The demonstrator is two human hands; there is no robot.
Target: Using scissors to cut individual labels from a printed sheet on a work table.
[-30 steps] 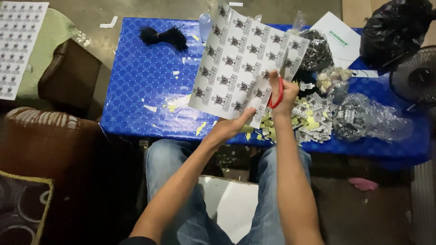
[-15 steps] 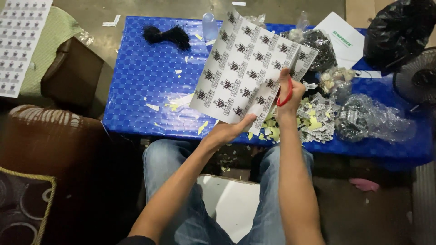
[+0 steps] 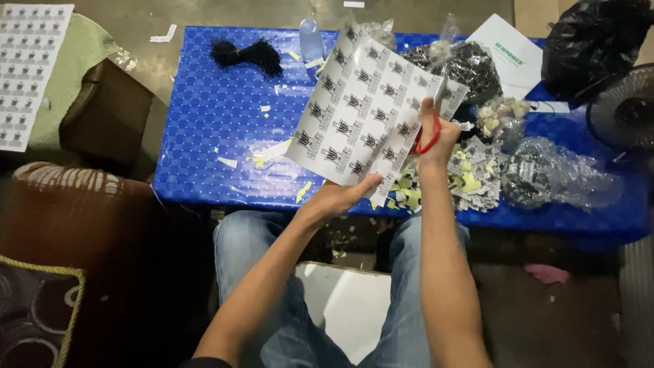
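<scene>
My left hand (image 3: pixel 338 197) grips the near edge of a white printed sheet (image 3: pixel 361 112) covered with rows of small dark labels, holding it tilted above a blue patterned table (image 3: pixel 218 129). My right hand (image 3: pixel 436 133) holds red-handled scissors (image 3: pixel 429 136) at the sheet's right edge, the blades running up into the paper. Under that hand lies a pile of cut labels and yellow paper scraps (image 3: pixel 470 177).
A black bundle of strings (image 3: pixel 246 54) and a small bottle (image 3: pixel 312 39) lie at the table's far side. Clear bags of dark pieces (image 3: pixel 470 65), (image 3: pixel 552 174), a black bag (image 3: pixel 593 41), a fan (image 3: pixel 627 109), a brown bag (image 3: pixel 109 112) and another label sheet (image 3: pixel 27 68) surround it.
The sheet has tilted and shifted right, and my right hand with the scissors has moved further up along its right edge.
</scene>
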